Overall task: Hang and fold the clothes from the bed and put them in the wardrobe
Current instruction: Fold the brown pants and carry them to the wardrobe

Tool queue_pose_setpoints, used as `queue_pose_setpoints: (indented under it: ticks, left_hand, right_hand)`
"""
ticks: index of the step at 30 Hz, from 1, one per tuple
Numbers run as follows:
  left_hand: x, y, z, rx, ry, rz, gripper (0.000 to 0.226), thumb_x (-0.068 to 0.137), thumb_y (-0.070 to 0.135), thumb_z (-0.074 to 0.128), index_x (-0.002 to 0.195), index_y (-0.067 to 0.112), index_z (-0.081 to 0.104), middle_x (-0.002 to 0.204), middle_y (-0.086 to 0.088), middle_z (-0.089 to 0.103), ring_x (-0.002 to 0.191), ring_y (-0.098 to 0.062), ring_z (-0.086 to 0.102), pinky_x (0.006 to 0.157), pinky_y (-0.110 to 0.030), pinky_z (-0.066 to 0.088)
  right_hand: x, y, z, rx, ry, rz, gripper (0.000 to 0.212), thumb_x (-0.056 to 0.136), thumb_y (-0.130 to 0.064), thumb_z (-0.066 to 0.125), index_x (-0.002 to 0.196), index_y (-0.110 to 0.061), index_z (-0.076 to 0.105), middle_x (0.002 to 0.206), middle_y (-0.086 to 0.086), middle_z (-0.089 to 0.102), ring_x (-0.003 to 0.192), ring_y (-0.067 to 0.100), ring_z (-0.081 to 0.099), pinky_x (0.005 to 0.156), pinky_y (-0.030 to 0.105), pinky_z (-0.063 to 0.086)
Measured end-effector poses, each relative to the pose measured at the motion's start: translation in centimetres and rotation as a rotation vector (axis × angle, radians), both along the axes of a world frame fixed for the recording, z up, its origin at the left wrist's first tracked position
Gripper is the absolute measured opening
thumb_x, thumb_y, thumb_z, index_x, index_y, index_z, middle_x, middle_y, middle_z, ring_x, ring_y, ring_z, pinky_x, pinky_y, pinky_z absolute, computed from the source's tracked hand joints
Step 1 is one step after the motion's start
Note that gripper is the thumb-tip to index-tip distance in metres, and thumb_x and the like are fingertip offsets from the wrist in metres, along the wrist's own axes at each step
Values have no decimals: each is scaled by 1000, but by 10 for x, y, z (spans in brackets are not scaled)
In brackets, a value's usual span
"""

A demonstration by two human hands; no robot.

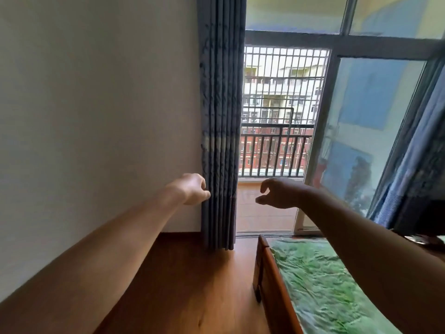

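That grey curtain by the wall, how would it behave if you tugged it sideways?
Probably floppy: the curtain hangs in soft vertical folds down to the floor. Likely fairly heavy, being long and dense-looking. It should give and bunch where the left hand pinches its edge.

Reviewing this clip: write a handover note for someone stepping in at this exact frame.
Left hand: fingers curled on the edge of the curtain, apparently gripping it.
Right hand: in the air, loosely curled, holding nothing.
Bed: lower right, green sheet showing. No clothes clearly in view, and the wardrobe is out of view.
Done: nothing visible.
Left: all the hanging, folding and putting away.
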State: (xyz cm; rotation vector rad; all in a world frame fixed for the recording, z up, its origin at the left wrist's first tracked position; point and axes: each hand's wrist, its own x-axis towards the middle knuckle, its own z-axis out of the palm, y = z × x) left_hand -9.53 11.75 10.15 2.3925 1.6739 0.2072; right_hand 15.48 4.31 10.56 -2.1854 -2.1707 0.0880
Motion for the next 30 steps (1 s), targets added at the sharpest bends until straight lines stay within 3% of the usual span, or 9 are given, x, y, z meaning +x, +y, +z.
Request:
queue_pose_setpoints:
  ticks: [3, 7, 11, 15, 20, 24, 26, 30]
  left_hand:
    - [9, 81, -3, -15, 29, -59, 34, 94, 45, 56, 120, 23, 62, 121, 2, 61, 105, -19, 59, 96, -40, 51]
    - [31, 175, 3, -10, 44, -141, 34, 91, 41, 56, 116, 19, 65, 117, -1, 65, 105, -20, 62, 95, -42, 53]
    - [71, 258, 0, -17, 56, -232, 32, 91, 40, 55, 109, 17, 68, 110, -2, 68, 101, -22, 65, 89, -42, 54]
    - [132, 334, -8, -9, 54, -315, 24, 91, 41, 57, 101, 23, 69, 101, 2, 68, 88, -17, 66, 82, -39, 58]
    - [226, 429, -23, 17, 60, -392, 23, 92, 41, 59, 104, 25, 68, 103, 3, 65, 89, -14, 62, 73, -29, 52]
    - [308, 500, -19, 47, 66, -421, 33, 92, 40, 59, 118, 21, 68, 120, -1, 65, 105, -19, 62, 90, -32, 53]
    - [347, 534, -14, 78, 70, -452, 35, 92, 39, 58, 120, 20, 68, 123, -3, 65, 107, -20, 61, 93, -35, 52]
    - [416, 595, -8, 72, 33, -516, 33, 93, 40, 59, 121, 23, 65, 121, -1, 65, 102, -15, 58, 82, -30, 50]
  right_hand:
    - [9, 67, -7, 4, 19, -77, 46, 96, -48, 60, 129, -17, 61, 119, 6, 64, 90, 15, 54, 65, 24, 42]
    - [30, 146, -9, -15, 92, -168, 46, 95, -49, 63, 130, -19, 60, 125, 7, 64, 93, 16, 55, 75, 26, 47]
    - [60, 211, -15, -25, 148, -251, 46, 93, -50, 64, 129, -21, 60, 125, 4, 61, 93, 14, 52, 61, 21, 38]
    - [107, 272, -27, -44, 153, -342, 46, 93, -51, 64, 128, -21, 60, 127, 6, 61, 93, 17, 51, 72, 27, 40]
    - [188, 355, -46, -54, 163, -416, 46, 93, -50, 64, 127, -19, 62, 127, 8, 62, 96, 19, 54, 79, 29, 44]
    - [266, 427, -45, -63, 155, -464, 49, 91, -53, 64, 128, -20, 61, 128, 6, 63, 109, 23, 58, 89, 32, 48]
    - [304, 459, -38, -57, 151, -490, 46, 90, -55, 64, 124, -23, 62, 126, 4, 64, 107, 22, 59, 88, 32, 48]
    - [366, 515, -27, -58, 150, -545, 46, 90, -57, 62, 125, -26, 61, 125, 2, 64, 100, 19, 56, 81, 33, 46]
